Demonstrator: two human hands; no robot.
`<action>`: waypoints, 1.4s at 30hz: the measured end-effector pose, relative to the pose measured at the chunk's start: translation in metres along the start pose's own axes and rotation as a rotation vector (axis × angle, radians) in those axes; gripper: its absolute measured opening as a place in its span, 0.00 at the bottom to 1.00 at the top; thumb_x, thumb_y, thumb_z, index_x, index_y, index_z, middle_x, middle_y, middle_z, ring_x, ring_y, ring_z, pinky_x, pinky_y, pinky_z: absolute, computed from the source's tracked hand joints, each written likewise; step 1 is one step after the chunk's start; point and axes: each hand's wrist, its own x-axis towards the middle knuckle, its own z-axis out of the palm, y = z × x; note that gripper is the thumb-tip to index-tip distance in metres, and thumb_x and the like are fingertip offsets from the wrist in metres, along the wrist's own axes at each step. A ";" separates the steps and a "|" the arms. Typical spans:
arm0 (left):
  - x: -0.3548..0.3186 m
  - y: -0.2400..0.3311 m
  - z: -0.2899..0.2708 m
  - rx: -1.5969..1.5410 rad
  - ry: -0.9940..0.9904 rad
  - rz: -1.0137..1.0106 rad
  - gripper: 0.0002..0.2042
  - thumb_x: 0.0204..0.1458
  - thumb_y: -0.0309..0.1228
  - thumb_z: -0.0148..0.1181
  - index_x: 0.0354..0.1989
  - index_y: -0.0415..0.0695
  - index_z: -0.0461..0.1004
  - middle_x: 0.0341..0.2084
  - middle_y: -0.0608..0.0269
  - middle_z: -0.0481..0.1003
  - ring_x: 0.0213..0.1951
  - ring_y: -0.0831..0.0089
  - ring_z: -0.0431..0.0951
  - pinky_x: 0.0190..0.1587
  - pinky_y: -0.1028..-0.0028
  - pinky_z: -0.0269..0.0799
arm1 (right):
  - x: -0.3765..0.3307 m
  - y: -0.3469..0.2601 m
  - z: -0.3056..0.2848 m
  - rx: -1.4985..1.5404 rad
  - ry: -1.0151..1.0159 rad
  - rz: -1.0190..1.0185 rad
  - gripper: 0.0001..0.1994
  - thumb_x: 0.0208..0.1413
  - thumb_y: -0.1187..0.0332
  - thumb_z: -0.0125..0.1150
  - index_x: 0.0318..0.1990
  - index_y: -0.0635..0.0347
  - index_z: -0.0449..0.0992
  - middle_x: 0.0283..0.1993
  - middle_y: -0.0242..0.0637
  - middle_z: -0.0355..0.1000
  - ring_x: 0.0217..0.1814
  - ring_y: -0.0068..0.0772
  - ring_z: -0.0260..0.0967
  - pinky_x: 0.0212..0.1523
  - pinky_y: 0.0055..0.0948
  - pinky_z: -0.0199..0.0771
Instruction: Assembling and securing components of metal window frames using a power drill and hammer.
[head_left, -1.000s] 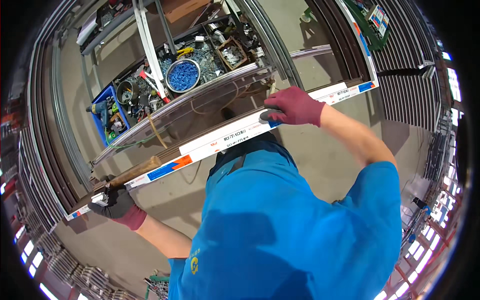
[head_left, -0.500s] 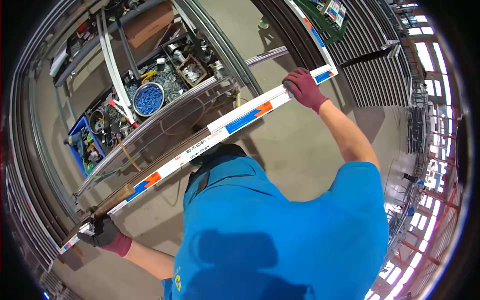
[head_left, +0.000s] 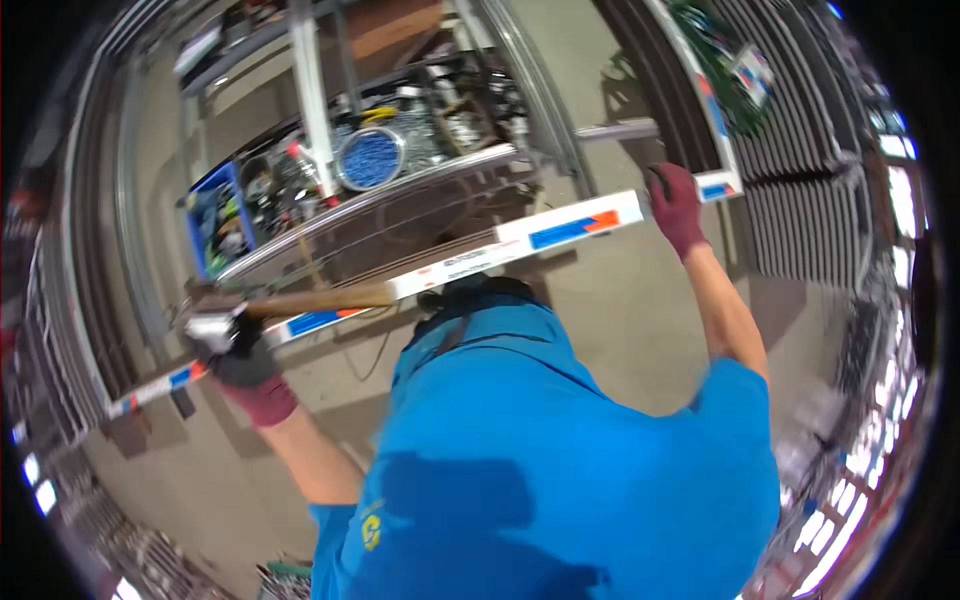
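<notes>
Left hand (head_left: 238,350)'s wrapped round a wooden-handled hammer (head_left: 335,298) near its head, by the film-covered frame bar (head_left: 445,270); right hand (head_left: 675,208)'s curled at the bar, can't tell if gripping. Round bowl (head_left: 404,150)'s full of blue fasteners (head_left: 370,158), blue bin (head_left: 197,245)'s a blurry jumble, grey floor (head_left: 620,330) below.

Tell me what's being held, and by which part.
The left hand holds a wooden-handled tool near its head end. Whether the right hand, beside the white strip, holds anything cannot be told.
</notes>
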 end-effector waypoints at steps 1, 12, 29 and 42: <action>-0.001 -0.012 -0.035 -0.085 -0.211 -0.125 0.26 0.68 0.54 0.51 0.63 0.46 0.72 0.54 0.59 0.78 0.51 0.65 0.79 0.53 0.62 0.76 | 0.010 -0.037 -0.011 -0.017 0.013 -0.067 0.16 0.60 0.66 0.65 0.53 0.62 0.79 0.50 0.48 0.79 0.56 0.56 0.74 0.59 0.46 0.72; -0.030 -0.103 0.185 0.188 -0.145 -0.181 0.24 0.63 0.35 0.67 0.64 0.37 0.71 0.42 0.66 0.77 0.41 0.80 0.78 0.47 0.77 0.75 | 0.033 -0.314 0.029 1.190 -1.100 0.381 0.28 0.62 0.66 0.63 0.68 0.64 0.66 0.53 0.36 0.74 0.52 0.24 0.73 0.53 0.29 0.76; -0.013 -0.077 0.121 1.009 -0.021 -0.330 0.30 0.49 0.27 0.76 0.60 0.35 0.69 0.43 0.57 0.79 0.38 0.74 0.82 0.36 0.73 0.82 | 0.241 -0.279 -0.042 -0.089 -0.942 -1.191 0.09 0.50 0.65 0.71 0.39 0.54 0.83 0.31 0.42 0.78 0.37 0.50 0.79 0.41 0.48 0.79; -0.003 -0.178 0.149 0.775 -0.379 -0.702 0.26 0.47 0.23 0.77 0.55 0.37 0.76 0.44 0.62 0.80 0.47 0.72 0.80 0.52 0.70 0.78 | 0.287 -0.125 -0.032 0.571 -0.844 -0.811 0.26 0.58 0.61 0.71 0.60 0.67 0.76 0.50 0.46 0.79 0.49 0.40 0.80 0.49 0.37 0.79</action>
